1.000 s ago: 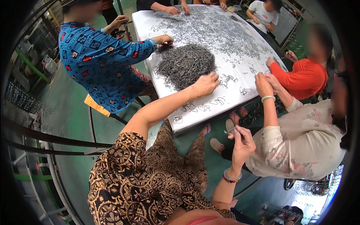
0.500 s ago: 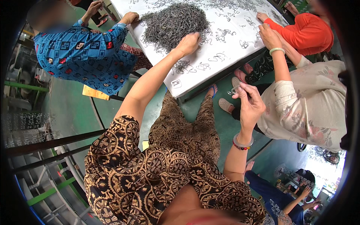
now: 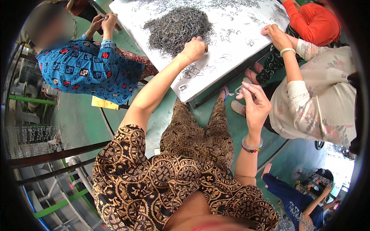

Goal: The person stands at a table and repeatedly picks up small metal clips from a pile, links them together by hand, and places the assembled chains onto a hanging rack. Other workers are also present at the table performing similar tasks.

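Note:
A tangled heap of dark, bent metal wire pieces (image 3: 175,29) lies on the white tabletop (image 3: 200,82). My left hand (image 3: 194,49) rests at the heap's near right edge with its fingers curled in; whatever is between them is hidden. Off the table's near corner, my right hand (image 3: 255,101) is raised, thumb and fingers pinching small bent metal wire pieces (image 3: 236,93) that stick out to the left. Between my left hand and the table corner lies a smaller cluster of wire pieces (image 3: 189,71). One lighter piece (image 3: 183,88) sits by the corner.
A person in a blue patterned shirt (image 3: 84,69) sits left of the table. At the right are a person in a pale floral top (image 3: 314,102) and one in red (image 3: 314,25). A yellow stool (image 3: 105,102) and metal racks (image 3: 58,196) stand at the left.
The person in blue has drawn a hand off the table and brought both hands together. The person in pale has lowered a hand onto the table edge. My hands stay nearly in place.

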`<action>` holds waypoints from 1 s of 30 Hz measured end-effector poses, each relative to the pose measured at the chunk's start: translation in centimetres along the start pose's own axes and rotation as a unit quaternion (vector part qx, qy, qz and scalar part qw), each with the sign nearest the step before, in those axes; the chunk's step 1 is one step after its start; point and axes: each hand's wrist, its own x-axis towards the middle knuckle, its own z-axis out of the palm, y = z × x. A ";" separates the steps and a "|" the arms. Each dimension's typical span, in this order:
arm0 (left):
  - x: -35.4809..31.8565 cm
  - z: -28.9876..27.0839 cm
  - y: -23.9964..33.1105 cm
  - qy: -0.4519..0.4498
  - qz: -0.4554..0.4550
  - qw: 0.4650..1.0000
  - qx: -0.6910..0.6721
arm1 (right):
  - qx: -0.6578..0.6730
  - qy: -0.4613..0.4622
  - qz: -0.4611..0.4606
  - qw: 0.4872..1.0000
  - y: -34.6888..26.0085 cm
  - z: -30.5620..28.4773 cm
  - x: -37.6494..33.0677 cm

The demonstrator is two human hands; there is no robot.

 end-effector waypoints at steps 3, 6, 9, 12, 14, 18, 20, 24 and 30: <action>0.5 0.3 0.3 -0.007 -0.025 1.000 0.013 | -0.011 -0.004 -0.003 1.000 -0.3 0.1 0.0; 0.7 -0.9 0.9 -0.031 -0.046 0.998 0.005 | 0.009 0.014 0.037 0.999 -0.5 0.4 -0.2; -0.9 -3.2 3.0 -0.014 -0.063 0.983 -0.171 | 0.036 0.048 0.070 0.996 -0.3 0.5 -0.7; -4.8 -5.9 7.2 -0.029 -0.086 0.880 -0.467 | 0.023 0.041 0.061 0.997 0.4 0.5 -1.0; -8.0 -6.8 10.5 -0.039 -0.071 0.827 -0.556 | 0.009 0.041 0.056 0.998 1.0 0.4 -1.1; -11.4 -6.2 15.2 0.018 -0.044 0.804 -0.592 | 0.014 0.046 0.063 0.997 1.7 0.9 -1.4; -11.5 -5.6 16.1 0.105 -0.019 0.826 -0.554 | 0.018 0.047 0.062 0.997 1.8 1.3 -1.5; -11.8 -4.6 16.6 0.132 -0.045 0.834 -0.535 | 0.005 0.047 0.032 0.998 1.7 1.8 -1.7; -12.1 -3.9 17.6 0.196 -0.020 0.841 -0.503 | -0.020 0.076 0.006 0.997 1.4 2.1 -1.4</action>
